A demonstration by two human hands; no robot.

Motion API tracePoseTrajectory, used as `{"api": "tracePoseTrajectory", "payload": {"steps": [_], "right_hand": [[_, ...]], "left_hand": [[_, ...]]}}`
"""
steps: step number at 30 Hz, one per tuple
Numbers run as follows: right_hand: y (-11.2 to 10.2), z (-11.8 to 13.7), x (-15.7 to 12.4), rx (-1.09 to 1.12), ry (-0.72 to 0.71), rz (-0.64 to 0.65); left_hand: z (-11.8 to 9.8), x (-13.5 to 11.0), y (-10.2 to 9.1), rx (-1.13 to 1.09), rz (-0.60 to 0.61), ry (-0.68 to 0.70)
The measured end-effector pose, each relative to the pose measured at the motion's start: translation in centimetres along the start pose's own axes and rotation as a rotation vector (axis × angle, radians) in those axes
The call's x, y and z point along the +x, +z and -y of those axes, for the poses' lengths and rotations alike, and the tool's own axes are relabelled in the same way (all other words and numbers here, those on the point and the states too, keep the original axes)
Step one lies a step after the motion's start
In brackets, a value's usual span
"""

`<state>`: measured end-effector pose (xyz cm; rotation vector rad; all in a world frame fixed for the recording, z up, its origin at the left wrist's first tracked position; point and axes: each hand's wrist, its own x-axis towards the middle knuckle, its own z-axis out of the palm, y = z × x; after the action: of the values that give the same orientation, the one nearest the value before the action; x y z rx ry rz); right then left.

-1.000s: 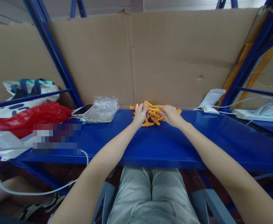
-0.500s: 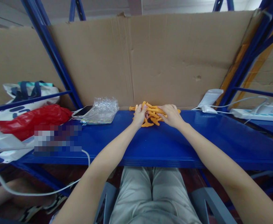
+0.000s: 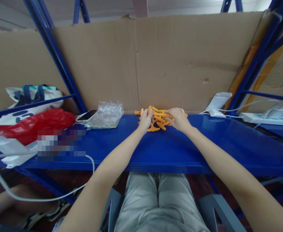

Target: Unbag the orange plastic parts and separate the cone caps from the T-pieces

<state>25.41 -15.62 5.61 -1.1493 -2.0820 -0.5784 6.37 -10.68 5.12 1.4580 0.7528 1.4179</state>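
A cluster of orange bone-shaped plastic pieces [image 3: 161, 124] lies at the back of the blue shelf, close to the cardboard. My left hand [image 3: 146, 119] has its fingers closed around the left part of the cluster, with the thumb pointing up. A long orange end sticks out to the left of that hand. On the right side, my right hand [image 3: 178, 118] grips the pieces from above, its fingers curled over them. An orange tip shows past its far side. Which single piece each hand holds is hard to make out.
The blue shelf [image 3: 165, 151] backs onto a tall cardboard sheet [image 3: 180, 64]. To the left are crumpled clear plastic packaging [image 3: 107, 116], a phone [image 3: 87, 115] and a red plastic bag [image 3: 39, 124]. White power strips [image 3: 267, 118] and cables lie at both sides. A seated person's legs show lower left.
Both hands stay nearly in place on the orange pieces. The whole view has shifted very slightly.
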Motion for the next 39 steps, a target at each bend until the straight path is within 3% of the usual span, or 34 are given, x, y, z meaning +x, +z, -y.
{"api": "tracePoseTrajectory", "payload": {"steps": [6,13,23,29,39], "right_hand": [[0.3,0.1,0.1,0.030,0.025,-0.009],[1.4,-0.5,0.1,0.064,0.046,0.072],[-0.4,0.4,0.2,-0.085,-0.062,0.019],[-0.3,0.5,0.1,-0.114,-0.027,-0.028],[-0.2,0.2,0.0,-0.160,0.035,-0.001]], "left_hand": [[-0.2,0.0,0.1,-0.031,-0.017,-0.001],[0.1,0.0,0.2,0.006,-0.021,0.023],[0.0,0.2,0.0,-0.036,-0.045,-0.004],[-0.2,0.2,-0.2,-0.050,-0.055,-0.005],[0.0,0.3,0.0,-0.031,-0.070,-0.019]]}}
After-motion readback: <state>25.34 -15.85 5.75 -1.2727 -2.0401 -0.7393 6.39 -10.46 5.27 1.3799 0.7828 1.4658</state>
